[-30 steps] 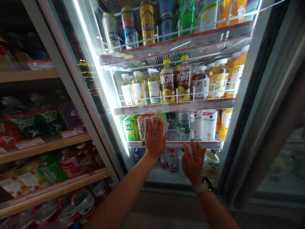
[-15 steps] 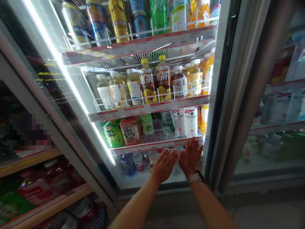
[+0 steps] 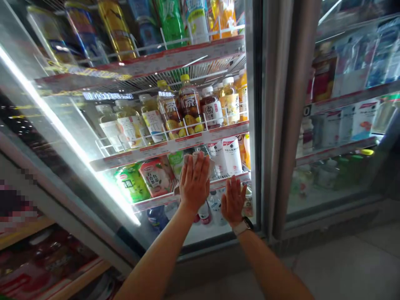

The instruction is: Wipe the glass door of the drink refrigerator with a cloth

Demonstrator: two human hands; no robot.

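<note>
My left hand (image 3: 195, 181) lies flat with its fingers up against the glass door (image 3: 200, 233) of a lit drinks fridge. A thin pale wipe (image 3: 212, 168) shows past its fingertips and right edge, pressed under the hand; most of it is covered. My right hand (image 3: 233, 201), with a pale-banded watch (image 3: 243, 226) on the wrist, is lower and to the right. Its fingers are stretched out at the glass, and nothing shows in it. Behind the door, white cartons (image 3: 231, 156) stand above the right hand, and a red drink pack (image 3: 154, 177) sits left of the left hand.
Tea bottles (image 3: 190, 104) fill the middle shelf, with cans (image 3: 114, 27) and soda bottles above. A metal door frame (image 3: 283, 125) runs up the right side, beside a second glass-fronted fridge (image 3: 337, 200). At lower left is an open shelf (image 3: 90, 275) holding red-packed goods.
My left hand has moved up and left across the glass, carrying the wipe. My right hand has dropped slightly lower on the door, away from the left. The view has shifted right.
</note>
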